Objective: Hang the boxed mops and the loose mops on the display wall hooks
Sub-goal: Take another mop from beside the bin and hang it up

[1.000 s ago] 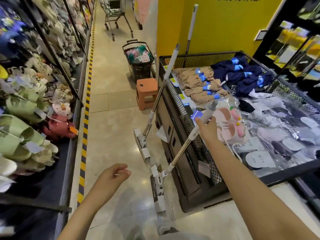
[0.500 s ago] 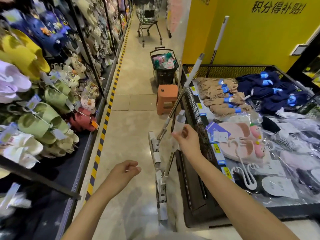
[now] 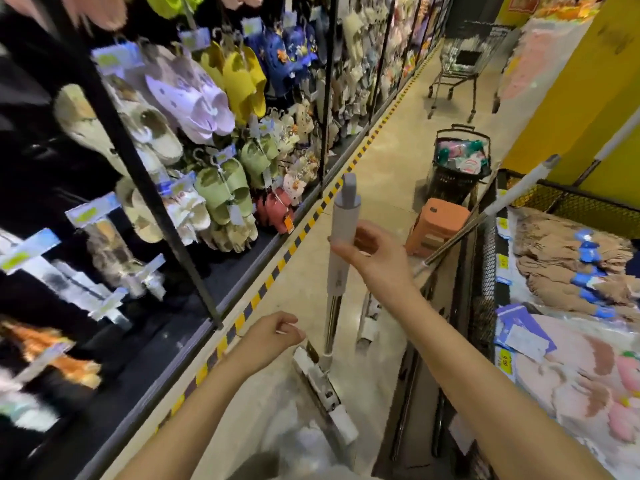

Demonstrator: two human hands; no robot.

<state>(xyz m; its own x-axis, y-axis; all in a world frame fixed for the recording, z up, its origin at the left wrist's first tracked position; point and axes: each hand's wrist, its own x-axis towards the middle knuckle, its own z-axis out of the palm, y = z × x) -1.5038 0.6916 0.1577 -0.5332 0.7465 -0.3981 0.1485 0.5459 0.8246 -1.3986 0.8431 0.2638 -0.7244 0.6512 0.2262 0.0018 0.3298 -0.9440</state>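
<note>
My right hand (image 3: 375, 261) grips the pale grey handle of a loose flat mop (image 3: 341, 233) and holds it nearly upright over the aisle floor. Its white mop head (image 3: 325, 393) hangs low, just right of my left hand (image 3: 273, 336), which is loosely curled and holds nothing. A second loose mop (image 3: 512, 192) leans against the black mesh bin (image 3: 485, 258) on the right, its head (image 3: 369, 323) on the floor. The display wall (image 3: 194, 140) on the left carries slippers on hooks.
An orange stool (image 3: 436, 226) and a black basket of goods (image 3: 457, 161) stand ahead on the aisle. A shopping cart (image 3: 464, 64) sits farther back. The bin holds socks and packaged slippers. A yellow-black stripe (image 3: 277, 268) runs along the shelf base.
My right hand has swung the mop from leaning on the bin to upright and leftward into the aisle. My view has turned left toward the slipper wall. The left hand stays curled.
</note>
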